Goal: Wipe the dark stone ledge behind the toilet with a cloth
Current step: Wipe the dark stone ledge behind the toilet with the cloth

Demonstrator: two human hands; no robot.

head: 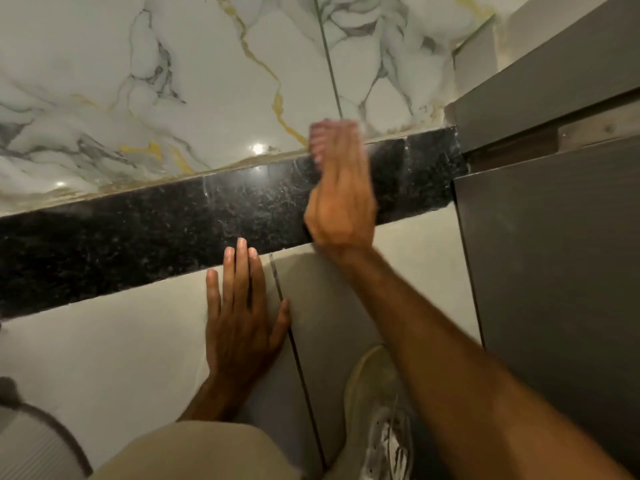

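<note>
Step in hand, by judgement: wiping pass along the dark stone ledge (156, 233), toward its right end. Right hand (341, 202) blurred with motion, laid across the ledge beside the grey cabinet (554, 237); fingers (329, 136) together and curled at the back edge against the marble wall (173, 81). Cloth: none clearly visible; possibly a pale scrap under the fingertips, cannot tell. Left hand (242, 313) flat on the pale tiled face (104, 341) below the ledge, fingers extended and slightly apart, tips just over the front edge, holding nothing, bracing. Advice: even pressure, overlapping strokes end to end, extra care in the grimy joint where ledge meets wall and in the corner by the cabinet. Surface: black speckled stone, glossy, faint streaks and a pale seam mid-length. Room: white marble with grey and gold veins, ceiling-light reflections, white shoe (377, 410) below, toilet edge (31, 438) at lower left.
</note>
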